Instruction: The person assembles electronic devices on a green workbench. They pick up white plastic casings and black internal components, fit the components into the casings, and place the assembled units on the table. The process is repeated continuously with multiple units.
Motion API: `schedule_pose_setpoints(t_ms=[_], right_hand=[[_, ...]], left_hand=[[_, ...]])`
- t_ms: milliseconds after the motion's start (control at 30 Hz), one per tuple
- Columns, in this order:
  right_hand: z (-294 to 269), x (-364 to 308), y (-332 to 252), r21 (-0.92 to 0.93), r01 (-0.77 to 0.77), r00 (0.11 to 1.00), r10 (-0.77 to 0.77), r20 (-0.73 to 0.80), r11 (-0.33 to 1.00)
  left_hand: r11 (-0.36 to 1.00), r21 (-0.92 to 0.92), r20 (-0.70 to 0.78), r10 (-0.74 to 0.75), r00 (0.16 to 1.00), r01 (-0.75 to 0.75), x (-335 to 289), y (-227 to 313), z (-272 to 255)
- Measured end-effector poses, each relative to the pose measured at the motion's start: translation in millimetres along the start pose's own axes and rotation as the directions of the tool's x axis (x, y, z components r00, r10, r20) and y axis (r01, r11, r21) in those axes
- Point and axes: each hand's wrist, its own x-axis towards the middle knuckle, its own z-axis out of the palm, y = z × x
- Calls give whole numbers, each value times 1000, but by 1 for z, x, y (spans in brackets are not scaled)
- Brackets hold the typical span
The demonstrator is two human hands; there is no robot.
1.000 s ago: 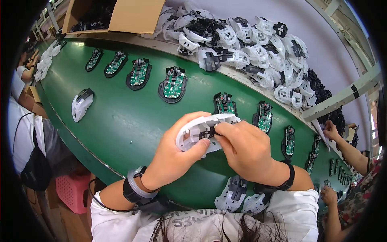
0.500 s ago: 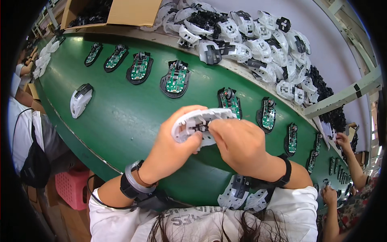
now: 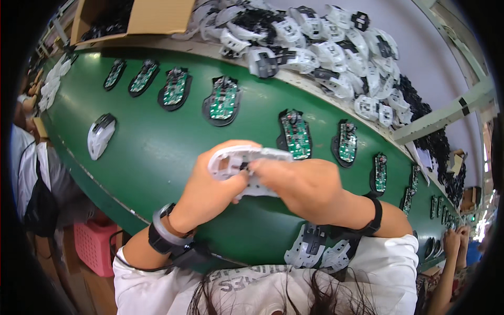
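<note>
My left hand (image 3: 207, 181) is closed around the edge of a white mouse top shell (image 3: 262, 190), its hollow inside turned up toward me. A small black part (image 3: 244, 166) shows inside the shell, near my left thumb. My right hand (image 3: 307, 181), slightly blurred, is pinched over the inside of the shell; what its fingertips hold is hidden. Beyond my hands lies a mouse base with a green circuit board (image 3: 295, 137). Near my body, white-and-dark mouse shells (image 3: 307, 245) lie on the green table (image 3: 152, 168).
Several more mouse bases (image 3: 223, 102) stand spaced in a row along the table. One white shell (image 3: 101, 136) lies at the left. A pile of shells (image 3: 331, 55) fills the back ledge beside a cardboard box (image 3: 160, 17). At the far right, a co-worker's hands (image 3: 455, 239) are at the table.
My hands and the white shell have shifted slightly left. My right hand has turned flatter over the shell. The co-worker's hands at the right have come together.
</note>
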Motion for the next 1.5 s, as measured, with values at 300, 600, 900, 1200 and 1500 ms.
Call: schedule_pose_setpoints(t_ms=[300, 600, 900, 1200, 1500], right_hand=[[-12, 7, -32, -331, 226, 953, -138, 269, 916], [-40, 2, -2, 37, -12, 999, 10, 53, 999], [40, 110, 258, -457, -236, 960, 278, 26, 858], [106, 121, 290, -343, -306, 950, 308, -52, 888], [26, 91, 215, -47, -390, 912, 379, -157, 920]], left_hand=[[969, 116, 126, 201, 971, -216, -5, -5, -9], [527, 603, 640, 129, 758, -599, -48, -22, 17], [817, 465, 153, 305, 940, -340, -20, -15, -13], [677, 637, 22, 462, 887, -368, -38, -9, -34], [199, 973, -206, 526, 825, 116, -52, -1, -250]])
